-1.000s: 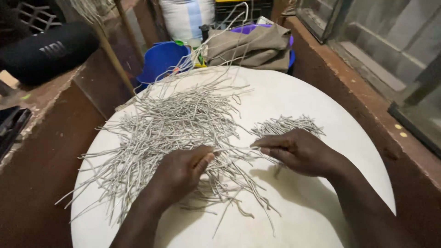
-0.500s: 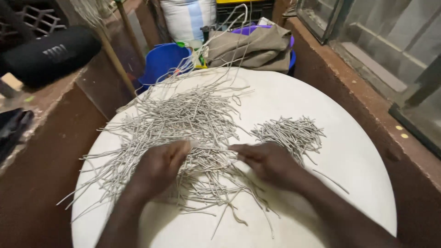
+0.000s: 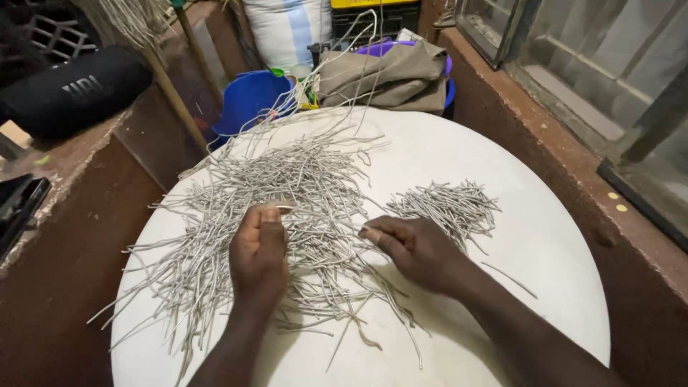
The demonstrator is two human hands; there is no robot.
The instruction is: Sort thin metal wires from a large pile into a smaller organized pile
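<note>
Head view: left hand (image 3: pixel 259 247) fisted over strands (image 3: pixel 287 193)

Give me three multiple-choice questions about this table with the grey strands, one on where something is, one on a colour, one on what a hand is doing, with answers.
1. Where does the small pile of short grey strands lie?
A. left of the big heap
B. right of the big heap
C. on the floor

2. What colour is the bucket behind the round table?
A. blue
B. red
C. green

3. What is the left hand doing?
A. lying flat and open
B. resting off the table
C. pinching a strand over the big heap

Answers: 1 B, it sits beyond the right hand. 2 A, its wall is plainly blue. 3 C, thumb and forefinger meet on a grey strand.
</note>
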